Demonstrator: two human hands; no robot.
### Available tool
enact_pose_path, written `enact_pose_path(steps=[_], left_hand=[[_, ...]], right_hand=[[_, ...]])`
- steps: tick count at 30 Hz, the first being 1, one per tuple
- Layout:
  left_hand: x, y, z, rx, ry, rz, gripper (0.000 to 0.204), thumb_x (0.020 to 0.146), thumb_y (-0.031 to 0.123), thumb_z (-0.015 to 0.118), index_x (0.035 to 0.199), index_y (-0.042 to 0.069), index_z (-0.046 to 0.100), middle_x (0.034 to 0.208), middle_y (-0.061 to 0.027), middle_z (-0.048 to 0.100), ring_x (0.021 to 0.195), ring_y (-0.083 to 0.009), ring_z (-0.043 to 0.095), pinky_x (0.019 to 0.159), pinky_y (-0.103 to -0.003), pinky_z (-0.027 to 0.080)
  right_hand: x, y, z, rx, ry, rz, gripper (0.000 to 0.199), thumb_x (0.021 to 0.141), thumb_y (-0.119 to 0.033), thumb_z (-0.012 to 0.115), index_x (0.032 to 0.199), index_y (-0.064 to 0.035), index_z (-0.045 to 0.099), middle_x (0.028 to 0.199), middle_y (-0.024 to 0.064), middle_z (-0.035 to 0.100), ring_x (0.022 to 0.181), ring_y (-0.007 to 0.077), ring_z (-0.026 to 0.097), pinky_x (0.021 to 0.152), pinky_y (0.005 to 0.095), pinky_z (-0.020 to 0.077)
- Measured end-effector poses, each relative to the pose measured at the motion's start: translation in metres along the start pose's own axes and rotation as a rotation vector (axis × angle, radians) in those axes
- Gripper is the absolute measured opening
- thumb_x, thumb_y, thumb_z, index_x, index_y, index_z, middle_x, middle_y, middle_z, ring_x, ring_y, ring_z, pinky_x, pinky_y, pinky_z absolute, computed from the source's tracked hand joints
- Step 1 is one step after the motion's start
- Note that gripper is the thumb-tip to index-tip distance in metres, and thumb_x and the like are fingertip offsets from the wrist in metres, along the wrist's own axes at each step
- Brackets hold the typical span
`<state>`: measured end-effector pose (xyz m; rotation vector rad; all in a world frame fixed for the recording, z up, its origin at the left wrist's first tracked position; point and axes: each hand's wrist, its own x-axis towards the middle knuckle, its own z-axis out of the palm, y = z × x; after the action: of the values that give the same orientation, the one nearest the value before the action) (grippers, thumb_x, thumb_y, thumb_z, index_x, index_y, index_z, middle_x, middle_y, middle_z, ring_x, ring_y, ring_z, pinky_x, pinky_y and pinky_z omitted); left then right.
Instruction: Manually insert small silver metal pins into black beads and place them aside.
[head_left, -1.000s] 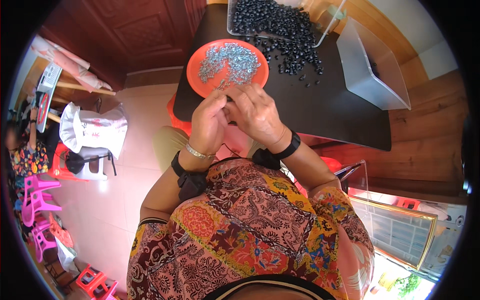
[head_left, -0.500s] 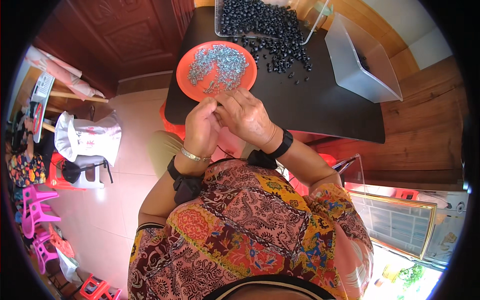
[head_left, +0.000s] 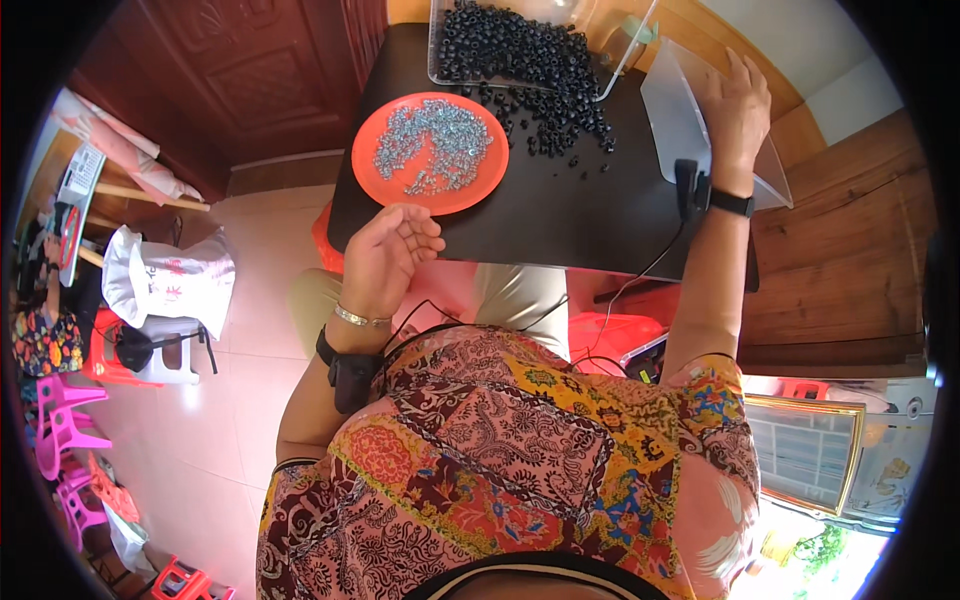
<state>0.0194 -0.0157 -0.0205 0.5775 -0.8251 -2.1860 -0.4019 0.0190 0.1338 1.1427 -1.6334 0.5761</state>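
My left hand (head_left: 392, 262) is just in front of the round orange plate (head_left: 365, 185), near the table's front edge. Its fingers are loosely curled toward the palm, and whatever may lie inside them is hidden. Small silvery metal pieces, like screws (head_left: 450, 140), are spread over the plate. Far to the right, my right hand (head_left: 738, 110) reaches over the translucent plastic bin (head_left: 676, 110), its fingers apart and nothing visible in them. The hand and wrist hide much of the bin's inside. Both wrists wear dark straps with small devices.
A clear box (head_left: 434, 50) at the back spills small black knob-like parts (head_left: 520, 60) onto the dark table (head_left: 590, 225). A thin cable (head_left: 655, 262) hangs from my right wrist. On the left floor stand a white sack (head_left: 165, 275) and pink stools (head_left: 65, 425).
My hands were together in front of the plate. The right one has moved away to the right, over the translucent bin, its fingers now apart. My left hand has stayed near the plate.
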Motion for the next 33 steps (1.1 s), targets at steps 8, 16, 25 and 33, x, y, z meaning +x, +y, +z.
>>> enact_pose_path(steps=[8, 16, 25, 33], left_hand=[[0.002, -0.001, -0.01, 0.056, -0.079, -0.097, 0.031, 0.095, 0.028, 0.044, 0.103, 0.001, 0.057, 0.089, -0.0103, 0.063, 0.081, -0.0211, 0.062, 0.073, -0.032, 0.049], [0.004, 0.001, -0.002, 0.014, -0.086, -0.105, 0.031, 0.098, 0.023, 0.039, 0.099, -0.003, 0.056, 0.088, -0.0131, 0.063, 0.077, -0.0234, 0.063, 0.07, -0.033, 0.052], [0.004, -0.002, -0.003, -0.002, -0.108, -0.07, 0.031, 0.098, 0.023, 0.04, 0.099, -0.003, 0.056, 0.089, -0.0131, 0.063, 0.078, -0.0231, 0.062, 0.072, -0.034, 0.051], [0.004, -0.004, 0.0, 0.035, -0.106, -0.041, 0.03, 0.098, 0.023, 0.04, 0.098, -0.002, 0.057, 0.089, -0.0123, 0.063, 0.079, -0.0224, 0.062, 0.074, -0.034, 0.051]], right_hand=[[-0.032, -0.258, -0.165, 2.04, -0.354, -0.503, 0.031, 0.078, -0.028, 0.07, 0.1, -0.0073, 0.065, 0.087, 0.0082, 0.063, 0.078, 0.0281, 0.061, 0.067, 0.037, 0.0481], [-0.029, -0.364, -0.3, 2.711, -0.194, -1.027, 0.035, 0.093, -0.035, 0.045, 0.089, -0.0022, 0.057, 0.09, 0.0231, 0.061, 0.082, 0.0373, 0.059, 0.068, 0.0467, 0.0454], [-0.051, -0.398, -0.307, 2.777, -0.374, -0.856, 0.029, 0.091, -0.033, 0.051, 0.081, -0.0069, 0.058, 0.078, 0.0168, 0.063, 0.073, 0.0347, 0.061, 0.06, 0.0438, 0.0441], [-0.044, -0.385, -0.294, 2.661, -0.71, -1.009, 0.03, 0.085, -0.038, 0.059, 0.078, -0.0084, 0.059, 0.076, 0.0148, 0.063, 0.07, 0.0333, 0.061, 0.058, 0.0438, 0.0435]])
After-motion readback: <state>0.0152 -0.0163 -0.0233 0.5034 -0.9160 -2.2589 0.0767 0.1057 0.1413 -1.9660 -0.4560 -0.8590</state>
